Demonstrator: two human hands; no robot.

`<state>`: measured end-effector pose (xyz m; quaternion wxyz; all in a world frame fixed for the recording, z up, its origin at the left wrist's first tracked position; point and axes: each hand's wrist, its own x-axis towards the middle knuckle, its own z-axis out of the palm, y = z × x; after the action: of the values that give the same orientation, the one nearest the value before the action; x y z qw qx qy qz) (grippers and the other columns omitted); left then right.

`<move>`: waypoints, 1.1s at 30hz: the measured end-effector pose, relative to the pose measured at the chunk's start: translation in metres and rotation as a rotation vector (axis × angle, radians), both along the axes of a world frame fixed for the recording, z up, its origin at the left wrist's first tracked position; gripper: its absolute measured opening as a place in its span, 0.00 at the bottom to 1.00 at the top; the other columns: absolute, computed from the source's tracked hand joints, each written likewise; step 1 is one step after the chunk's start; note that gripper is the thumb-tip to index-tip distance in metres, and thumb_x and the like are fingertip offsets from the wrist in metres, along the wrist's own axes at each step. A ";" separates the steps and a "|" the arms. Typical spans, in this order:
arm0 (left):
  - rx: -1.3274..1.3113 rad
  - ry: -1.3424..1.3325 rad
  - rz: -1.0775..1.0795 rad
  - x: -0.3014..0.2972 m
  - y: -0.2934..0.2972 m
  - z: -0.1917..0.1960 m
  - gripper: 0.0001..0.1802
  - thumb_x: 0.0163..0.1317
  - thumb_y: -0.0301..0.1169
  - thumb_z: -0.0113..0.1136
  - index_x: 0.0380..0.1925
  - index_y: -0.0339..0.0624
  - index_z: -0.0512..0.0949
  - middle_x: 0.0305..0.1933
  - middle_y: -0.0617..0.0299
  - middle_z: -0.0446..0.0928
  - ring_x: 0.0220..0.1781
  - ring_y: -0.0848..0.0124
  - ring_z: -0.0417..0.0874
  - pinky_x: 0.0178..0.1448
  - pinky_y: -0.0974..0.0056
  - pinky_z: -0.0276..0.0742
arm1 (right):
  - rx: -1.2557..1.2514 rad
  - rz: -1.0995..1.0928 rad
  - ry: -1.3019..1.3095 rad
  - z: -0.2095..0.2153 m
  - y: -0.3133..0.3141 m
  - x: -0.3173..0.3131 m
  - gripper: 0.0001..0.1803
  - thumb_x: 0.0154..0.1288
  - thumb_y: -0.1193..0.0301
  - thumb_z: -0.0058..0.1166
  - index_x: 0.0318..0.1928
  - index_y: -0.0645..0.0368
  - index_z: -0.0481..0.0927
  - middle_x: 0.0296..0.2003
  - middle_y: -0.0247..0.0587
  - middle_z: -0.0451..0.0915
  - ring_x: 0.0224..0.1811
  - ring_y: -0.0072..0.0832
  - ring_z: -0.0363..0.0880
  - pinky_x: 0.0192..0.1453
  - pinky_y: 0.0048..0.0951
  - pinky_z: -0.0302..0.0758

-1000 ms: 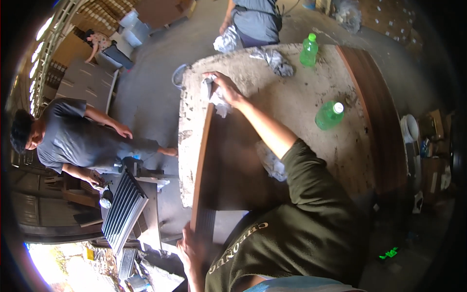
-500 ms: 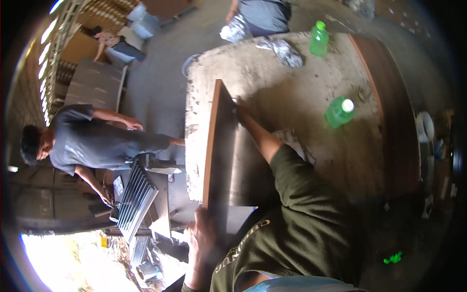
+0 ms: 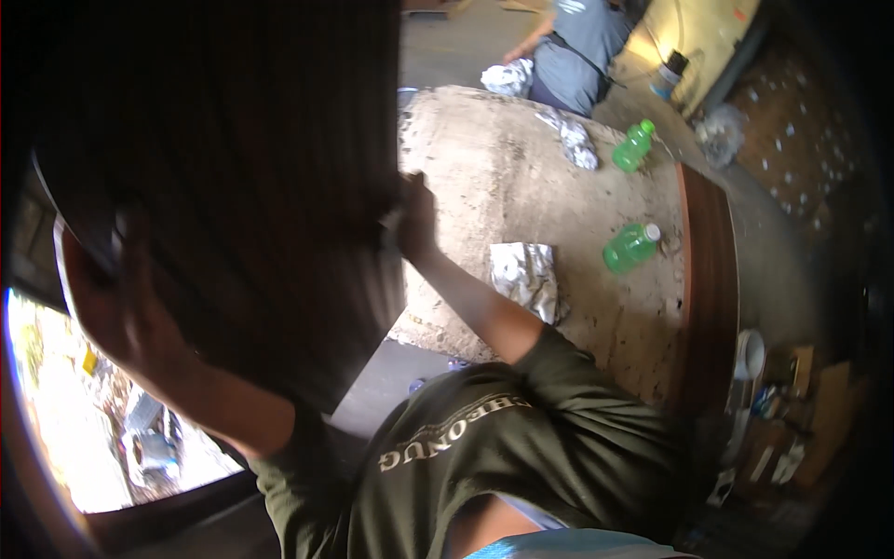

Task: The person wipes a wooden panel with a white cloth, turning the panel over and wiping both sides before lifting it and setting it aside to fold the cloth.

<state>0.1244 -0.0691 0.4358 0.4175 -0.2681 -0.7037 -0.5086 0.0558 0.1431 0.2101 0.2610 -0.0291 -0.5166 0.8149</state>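
Large, flat, dark brown panel (image 3: 251, 168) tipped up and filling the left side

So the panel is up at an angle, on the left of the view, covering part of the pale, stained, rough-topped table (image 3: 466, 177). Can't tell if it's touching the table behind there.

The left hand (image 3: 135, 303) has the panel by its lower left edge, fingers partly spread over the dark face. The right hand (image 3: 416, 224) is curled on the opposite edge, holding on; it's shadowy and blurred, so no telling how tight the fingers are.

On the tabletop near the right forearm there's a crumpled silvery sheet (image 3: 524, 277). Right of that sits a translucent green bottle with a white cap (image 3: 629, 249), then a translucent green bottle with a green cap (image 3: 632, 149) farther back, just beside a twisted silvery-grey wad (image 3: 575, 147). A long reddish-brown board (image 3: 710, 279) lines the table's right side.
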 end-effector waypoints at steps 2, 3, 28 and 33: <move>0.138 0.060 0.068 0.009 0.026 0.012 0.23 0.60 0.24 0.58 0.56 0.32 0.68 0.53 0.52 0.75 0.51 0.68 0.79 0.54 0.67 0.75 | -0.014 -0.049 0.072 -0.067 0.024 -0.015 0.21 0.72 0.62 0.33 0.35 0.63 0.76 0.26 0.39 0.78 0.34 0.26 0.78 0.40 0.31 0.74; 0.241 0.055 -0.041 0.003 0.046 0.010 0.23 0.61 0.25 0.57 0.57 0.33 0.68 0.53 0.53 0.75 0.49 0.68 0.79 0.53 0.68 0.75 | 0.176 -0.298 0.055 -0.124 0.101 -0.044 0.21 0.75 0.58 0.33 0.34 0.58 0.75 0.27 0.30 0.76 0.29 0.21 0.74 0.34 0.25 0.74; 0.702 -1.518 -0.160 0.116 -0.074 -0.387 0.26 0.67 0.50 0.46 0.49 0.38 0.74 0.46 0.54 0.79 0.52 0.60 0.78 0.56 0.56 0.70 | 1.633 -0.356 0.615 0.003 0.186 0.021 0.19 0.63 0.60 0.45 0.18 0.56 0.63 0.16 0.43 0.66 0.18 0.43 0.70 0.23 0.39 0.62; -0.684 -0.374 0.227 0.088 -0.014 -0.187 0.28 0.41 0.42 0.71 0.43 0.44 0.76 0.49 0.53 0.73 0.49 0.53 0.72 0.52 0.53 0.65 | 1.634 -0.402 0.598 0.002 0.186 0.034 0.21 0.63 0.54 0.48 0.20 0.55 0.66 0.17 0.42 0.69 0.20 0.41 0.71 0.25 0.38 0.64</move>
<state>0.2129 -0.0826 0.2483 0.2228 -0.2150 -0.9211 -0.2360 0.0895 0.3291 0.2123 0.4623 0.2897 -0.8315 0.1046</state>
